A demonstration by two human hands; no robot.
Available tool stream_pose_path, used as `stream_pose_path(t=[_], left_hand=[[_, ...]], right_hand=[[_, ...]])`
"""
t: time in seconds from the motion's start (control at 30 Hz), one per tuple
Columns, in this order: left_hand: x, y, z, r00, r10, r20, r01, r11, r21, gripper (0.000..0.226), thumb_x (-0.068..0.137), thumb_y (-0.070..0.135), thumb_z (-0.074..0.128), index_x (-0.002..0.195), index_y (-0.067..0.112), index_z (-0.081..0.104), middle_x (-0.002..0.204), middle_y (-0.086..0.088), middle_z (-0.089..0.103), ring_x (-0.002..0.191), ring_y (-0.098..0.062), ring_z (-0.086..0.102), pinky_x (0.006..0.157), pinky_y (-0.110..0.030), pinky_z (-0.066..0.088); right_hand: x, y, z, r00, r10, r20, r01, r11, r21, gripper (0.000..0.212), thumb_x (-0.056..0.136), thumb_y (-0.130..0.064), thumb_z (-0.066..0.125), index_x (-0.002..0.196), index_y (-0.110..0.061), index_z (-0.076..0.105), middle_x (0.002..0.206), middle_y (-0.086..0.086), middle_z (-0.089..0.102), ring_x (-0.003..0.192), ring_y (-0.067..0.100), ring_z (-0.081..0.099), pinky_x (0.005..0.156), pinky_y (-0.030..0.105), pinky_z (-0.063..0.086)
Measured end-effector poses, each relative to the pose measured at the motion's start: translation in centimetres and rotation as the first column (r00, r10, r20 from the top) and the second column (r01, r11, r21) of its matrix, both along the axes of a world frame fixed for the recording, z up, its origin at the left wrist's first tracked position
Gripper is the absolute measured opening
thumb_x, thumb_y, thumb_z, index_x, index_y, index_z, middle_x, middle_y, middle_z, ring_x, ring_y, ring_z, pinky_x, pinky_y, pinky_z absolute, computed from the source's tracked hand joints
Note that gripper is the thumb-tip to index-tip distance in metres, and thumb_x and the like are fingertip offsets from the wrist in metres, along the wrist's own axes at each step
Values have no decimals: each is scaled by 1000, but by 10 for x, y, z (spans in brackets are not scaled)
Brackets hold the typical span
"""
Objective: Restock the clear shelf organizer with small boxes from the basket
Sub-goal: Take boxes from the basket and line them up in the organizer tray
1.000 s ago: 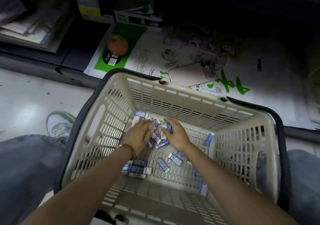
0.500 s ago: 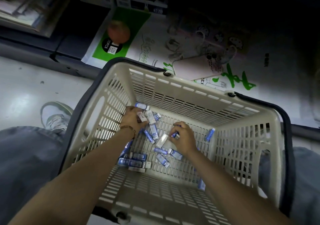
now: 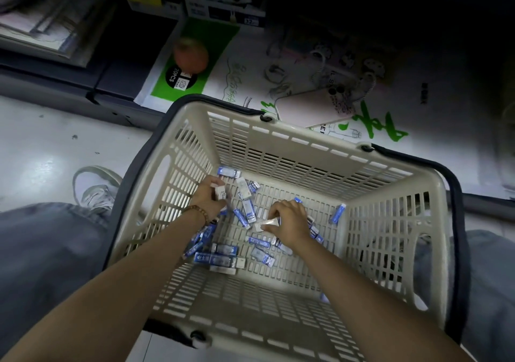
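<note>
A beige slotted shopping basket (image 3: 312, 150) with dark handles stands on the floor between my knees. Several small blue-and-white boxes (image 3: 217, 257) lie scattered over its bottom. My left hand (image 3: 210, 198), a bead bracelet on the wrist, is at the basket's far left corner and holds white small boxes (image 3: 220, 193) in curled fingers. My right hand (image 3: 287, 221) is in the middle of the basket bottom and pinches a pale small box (image 3: 266, 224) lying there. The clear shelf organizer is not in view.
Beyond the basket, a low dark shelf holds flat printed packages (image 3: 250, 83), an orange ball (image 3: 191, 55) and boxes (image 3: 223, 5). Stacked papers (image 3: 47, 19) sit at the far left. My shoe (image 3: 93, 189) rests on the pale floor left of the basket.
My hands have drawn apart: the left went to the far left corner with boxes in its grip, the right shifted toward the middle and closed on a pale box.
</note>
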State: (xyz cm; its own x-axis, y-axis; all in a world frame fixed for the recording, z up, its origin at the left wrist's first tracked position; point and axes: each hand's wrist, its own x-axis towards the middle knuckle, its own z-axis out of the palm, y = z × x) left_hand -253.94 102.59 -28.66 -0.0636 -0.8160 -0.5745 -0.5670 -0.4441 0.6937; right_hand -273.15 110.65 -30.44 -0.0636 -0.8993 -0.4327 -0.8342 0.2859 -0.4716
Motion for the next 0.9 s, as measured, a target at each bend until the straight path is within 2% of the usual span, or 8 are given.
stream_pose_path(t=[0.13, 0.2, 0.33, 0.57, 0.63, 0.73, 0.8, 0.9], left_hand=[[-1, 5, 15, 987, 86, -137, -68, 989, 130, 14, 90, -1, 53, 104, 2, 54, 99, -15, 59, 74, -21, 58, 53, -19, 51], [-1, 7, 19, 973, 132, -192, -92, 975, 203, 13, 93, 4, 50, 87, 4, 61, 93, -14, 64, 69, -18, 60, 56, -24, 54], [-1, 11, 19, 920, 310, -240, -207, 905, 373, 15, 94, 11, 52, 83, 8, 62, 80, -6, 65, 69, -16, 62, 49, -20, 55], [2, 18, 17, 893, 362, -267, -180, 832, 525, 22, 95, 10, 48, 79, 3, 63, 73, -7, 63, 56, -15, 66, 51, -24, 57], [-1, 16, 19, 868, 412, -277, -217, 816, 536, 27, 97, 15, 44, 78, 3, 59, 73, -9, 58, 61, -19, 62, 52, -25, 56], [-9, 12, 26, 830, 440, -342, -188, 799, 572, 42, 94, 41, 44, 90, 2, 59, 76, -12, 61, 73, -25, 60, 72, -38, 56], [-14, 11, 31, 883, 285, -372, -58, 855, 516, 56, 90, 52, 44, 107, 2, 62, 96, -16, 67, 91, -28, 63, 90, -43, 50], [-18, 15, 36, 909, 209, -359, -23, 888, 460, 48, 90, 45, 50, 115, 5, 60, 113, -15, 66, 107, -27, 62, 100, -45, 45]], right_hand=[[-15, 0, 0, 948, -314, 57, 317, 948, -38, 21, 78, -35, 73, 92, -22, 64, 87, -6, 65, 102, 19, 53, 94, 28, 29], [-26, 4, 0, 965, -257, 61, 259, 965, -41, 26, 77, -40, 73, 97, -26, 67, 91, -6, 65, 101, 16, 54, 98, 30, 27], [-32, 15, 1, 999, -36, 25, 36, 999, 19, 47, 71, -47, 75, 115, -33, 65, 106, -5, 54, 107, 13, 43, 99, 26, 20], [-18, 12, 0, 992, -111, -60, 103, 987, -126, 32, 74, -41, 74, 99, -22, 71, 102, -4, 60, 107, 17, 46, 97, 23, 20], [-15, 7, 5, 967, -252, 48, 256, 956, -144, 30, 74, -37, 76, 93, -15, 71, 96, 0, 64, 101, 18, 51, 99, 28, 28], [0, -1, 24, 794, -414, 444, 478, 878, -37, 21, 73, -21, 79, 82, -8, 65, 84, 2, 63, 87, 23, 58, 87, 42, 47], [16, -5, 37, 760, -382, 526, 435, 900, 25, 19, 74, -19, 78, 78, -13, 61, 81, -3, 61, 83, 19, 58, 82, 37, 50], [38, -10, 47, 701, -332, 631, 368, 926, 79, 19, 74, -14, 78, 82, -5, 63, 82, 1, 62, 78, 14, 58, 74, 22, 49]])
